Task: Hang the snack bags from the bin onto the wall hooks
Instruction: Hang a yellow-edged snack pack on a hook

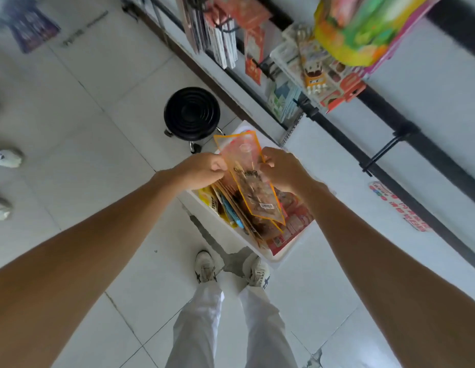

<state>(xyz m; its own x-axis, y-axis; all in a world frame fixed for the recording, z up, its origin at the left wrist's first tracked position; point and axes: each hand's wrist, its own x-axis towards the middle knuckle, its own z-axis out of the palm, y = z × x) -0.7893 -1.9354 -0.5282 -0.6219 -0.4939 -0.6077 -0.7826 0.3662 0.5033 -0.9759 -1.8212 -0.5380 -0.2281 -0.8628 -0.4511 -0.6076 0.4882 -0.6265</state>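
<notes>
Floor [98,134] white tile; bin [276,257] beside black stool [191,114]; snack bag [251,181] held above

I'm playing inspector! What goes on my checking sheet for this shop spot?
Surface: white tiled floor.
Job's things: orange-edged snack bag held over the white bin of more bags; empty black wall hook at right.
Clutter: black stool near the bin.
Grips: left hand and right hand both pinch the snack bag's edges.
Cables: nothing seen.
Surroundings: hanging packs on the wall rack; another person's shoes at far left.
</notes>
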